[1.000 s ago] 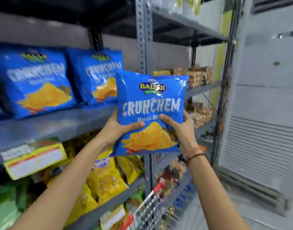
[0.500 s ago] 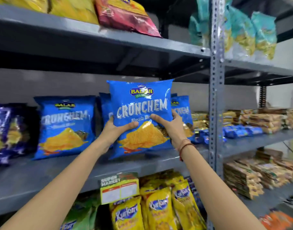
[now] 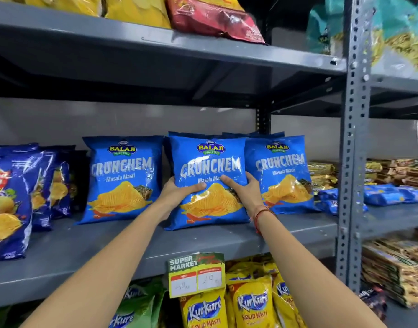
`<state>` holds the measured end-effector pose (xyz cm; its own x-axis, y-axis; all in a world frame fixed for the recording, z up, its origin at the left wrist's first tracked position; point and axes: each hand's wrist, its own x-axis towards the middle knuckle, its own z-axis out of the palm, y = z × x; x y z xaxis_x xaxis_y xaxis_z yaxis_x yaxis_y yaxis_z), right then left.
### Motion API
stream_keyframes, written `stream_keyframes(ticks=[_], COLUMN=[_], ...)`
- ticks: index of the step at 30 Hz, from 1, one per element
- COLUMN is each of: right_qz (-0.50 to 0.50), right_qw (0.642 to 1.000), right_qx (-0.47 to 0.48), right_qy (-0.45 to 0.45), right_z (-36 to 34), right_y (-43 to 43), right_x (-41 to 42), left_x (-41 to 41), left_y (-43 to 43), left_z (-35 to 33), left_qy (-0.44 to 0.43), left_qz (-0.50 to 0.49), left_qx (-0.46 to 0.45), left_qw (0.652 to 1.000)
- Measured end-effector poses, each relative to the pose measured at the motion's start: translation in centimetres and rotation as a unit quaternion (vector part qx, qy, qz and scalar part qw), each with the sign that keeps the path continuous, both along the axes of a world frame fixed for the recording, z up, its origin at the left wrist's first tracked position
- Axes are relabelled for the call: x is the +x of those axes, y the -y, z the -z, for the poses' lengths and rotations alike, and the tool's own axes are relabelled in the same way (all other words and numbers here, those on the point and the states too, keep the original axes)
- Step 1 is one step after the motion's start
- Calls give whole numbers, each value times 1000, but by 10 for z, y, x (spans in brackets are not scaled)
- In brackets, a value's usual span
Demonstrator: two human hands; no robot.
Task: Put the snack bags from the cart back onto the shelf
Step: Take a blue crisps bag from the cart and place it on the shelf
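A blue Crunchem snack bag (image 3: pixel 209 166) stands upright on the grey middle shelf (image 3: pixel 84 252), between two matching blue bags, one on its left (image 3: pixel 124 178) and one on its right (image 3: pixel 282 174). My left hand (image 3: pixel 177 192) grips its left edge with the thumb across the front. My right hand (image 3: pixel 245 188) holds its right edge, a red thread on that wrist. The bag's bottom rests on the shelf. The cart is out of view.
Dark blue chip bags (image 3: pixel 11 200) crowd the shelf's left end. Yellow and red bags (image 3: pixel 212 17) lie on the shelf above. Yellow Kurkure bags (image 3: pixel 253 304) and a price tag (image 3: pixel 196 274) sit below. A perforated grey upright (image 3: pixel 352 147) divides off shelves of small packets (image 3: pixel 392 176).
Both hands carried the blue bag up from below shelf level and forward, setting it down on the middle shelf between the two matching bags. The view swung left toward the shelf.
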<state>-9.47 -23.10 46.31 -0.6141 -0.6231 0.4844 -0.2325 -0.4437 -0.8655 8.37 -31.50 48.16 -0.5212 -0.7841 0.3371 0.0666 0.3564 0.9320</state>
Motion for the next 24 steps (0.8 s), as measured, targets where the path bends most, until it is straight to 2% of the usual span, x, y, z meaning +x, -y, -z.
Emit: stream_keyframes(ticks=[4, 6, 10, 12, 14, 19, 24], right_qz=[34, 65, 144, 161, 175, 218, 300], right_qw=[999, 996, 983, 980, 980, 974, 952], right_qx=[35, 49, 65, 49, 24, -1, 56], right_qy=[-22, -42, -93, -103, -95, -63, 0], right_z=[-2, -2, 1, 4, 11, 51, 140], right_y=[-3, -10, -37, -58, -82, -149, -227], right_x=[2, 6, 14, 19, 24, 23, -1], left_x=[-1, 0, 1, -2, -10, -48, -97], left_y=[-1, -5, -27, -48, -72, -131, -191], left_z=[0, 2, 6, 10, 16, 57, 150], left_qy=[16, 25, 2, -37, -77, -90, -42], left_qz=[-22, -72, -218, -245, -226, -90, 47], left_qx=[10, -11, -144, -230, -293, -343, -300], left_qw=[1000, 997, 965, 941, 926, 931, 952])
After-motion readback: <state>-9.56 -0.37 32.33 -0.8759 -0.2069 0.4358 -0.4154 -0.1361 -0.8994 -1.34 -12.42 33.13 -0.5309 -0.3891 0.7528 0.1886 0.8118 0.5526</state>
